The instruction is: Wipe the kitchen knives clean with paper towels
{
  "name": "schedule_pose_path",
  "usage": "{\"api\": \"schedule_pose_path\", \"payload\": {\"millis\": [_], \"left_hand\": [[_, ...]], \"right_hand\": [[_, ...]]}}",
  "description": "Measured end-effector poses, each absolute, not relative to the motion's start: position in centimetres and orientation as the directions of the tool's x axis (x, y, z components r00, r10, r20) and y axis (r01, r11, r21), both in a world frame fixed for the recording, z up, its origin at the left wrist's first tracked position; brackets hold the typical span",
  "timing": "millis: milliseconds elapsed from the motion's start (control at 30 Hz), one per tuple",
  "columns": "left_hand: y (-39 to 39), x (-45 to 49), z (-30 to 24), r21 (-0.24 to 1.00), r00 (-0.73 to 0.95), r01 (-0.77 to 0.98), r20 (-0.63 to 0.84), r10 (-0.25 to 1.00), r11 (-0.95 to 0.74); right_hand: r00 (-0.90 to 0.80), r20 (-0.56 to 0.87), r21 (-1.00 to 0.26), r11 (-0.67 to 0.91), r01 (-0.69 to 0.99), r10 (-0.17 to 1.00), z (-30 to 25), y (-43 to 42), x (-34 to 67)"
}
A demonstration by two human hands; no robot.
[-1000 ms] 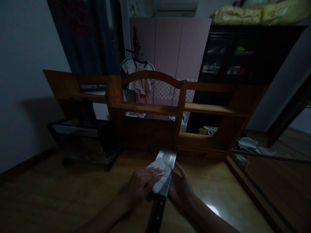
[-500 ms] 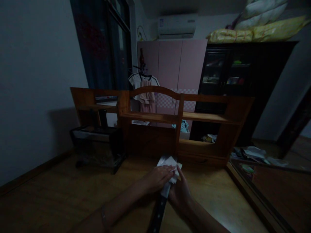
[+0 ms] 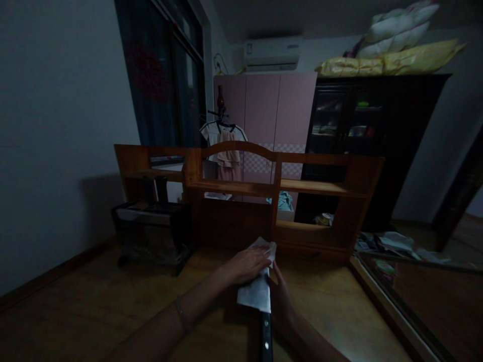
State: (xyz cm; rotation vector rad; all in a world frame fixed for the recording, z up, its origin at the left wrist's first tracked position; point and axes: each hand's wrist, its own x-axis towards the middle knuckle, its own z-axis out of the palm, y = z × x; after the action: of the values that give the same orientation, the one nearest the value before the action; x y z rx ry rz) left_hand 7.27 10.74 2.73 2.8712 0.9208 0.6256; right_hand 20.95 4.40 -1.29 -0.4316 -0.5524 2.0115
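Note:
A cleaver lies over the wooden desk [image 3: 94, 311] in front of me, its pale blade [image 3: 256, 295] pointing away and its black riveted handle [image 3: 265, 338] running off the bottom edge. My left hand [image 3: 244, 265] presses a crumpled white tissue [image 3: 267, 247] onto the far end of the blade, fingers closed over it. My right hand [image 3: 282, 300] sits against the blade's right side, thumb along its edge, gripping it from beside and beneath. The room is dim and the fingers under the blade are hidden.
A wooden shelf unit [image 3: 241, 188] stands along the desk's far edge. A dark rack [image 3: 151, 229] sits at its left. Papers [image 3: 392, 242] lie on a surface to the right. Behind are a pink wardrobe [image 3: 264, 115] and a dark cabinet [image 3: 362, 130].
My left hand has slid the tissue from mid-blade out to the blade's far end, baring more of the blade. My view has tilted upward, showing more of the room.

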Motion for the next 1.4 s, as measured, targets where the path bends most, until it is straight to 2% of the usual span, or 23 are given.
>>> {"api": "schedule_pose_path", "payload": {"millis": [167, 400, 800, 967, 1167, 1233, 1400], "left_hand": [[12.0, 5.7, 1.7, 0.132, 0.735, 0.551, 0.391, 0.554, -0.824], [11.8, 3.4, 1.5, 0.094, 0.692, 0.631, 0.380, 0.613, -0.770], [10.6, 1.0, 1.8, -0.021, 0.642, 0.671, 0.516, 0.567, -0.741], [8.4, 1.2, 2.1, 0.023, 0.642, 0.659, 0.503, 0.579, -0.751], [4.8, 3.7, 2.7, 0.090, 0.809, 0.496, 0.313, 0.497, -0.864], [4.3, 4.9, 3.1, 0.114, 0.826, 0.466, 0.300, 0.477, -0.878], [6.7, 6.7, 3.2, 0.134, 0.757, 0.549, 0.340, 0.559, -0.825]], "right_hand": [[-0.425, -0.098, -0.556, -0.404, -0.727, 0.900, -1.3, 4.2, 21.0], [-0.388, -0.065, -0.556, -0.357, -0.751, 0.919, -1.2, 4.9, 20.5], [-0.491, -0.101, -0.535, -0.464, -0.706, 0.865, -1.1, 4.4, 20.6], [-0.487, -0.072, -0.503, -0.453, -0.736, 0.871, -1.4, 4.6, 20.6], [-0.477, -0.059, -0.449, -0.450, -0.772, 0.877, -2.1, 5.2, 20.6], [-0.459, -0.059, -0.433, -0.437, -0.789, 0.887, -2.2, 5.3, 20.7], [-0.453, -0.074, -0.436, -0.437, -0.787, 0.889, -2.0, 5.1, 20.8]]}}
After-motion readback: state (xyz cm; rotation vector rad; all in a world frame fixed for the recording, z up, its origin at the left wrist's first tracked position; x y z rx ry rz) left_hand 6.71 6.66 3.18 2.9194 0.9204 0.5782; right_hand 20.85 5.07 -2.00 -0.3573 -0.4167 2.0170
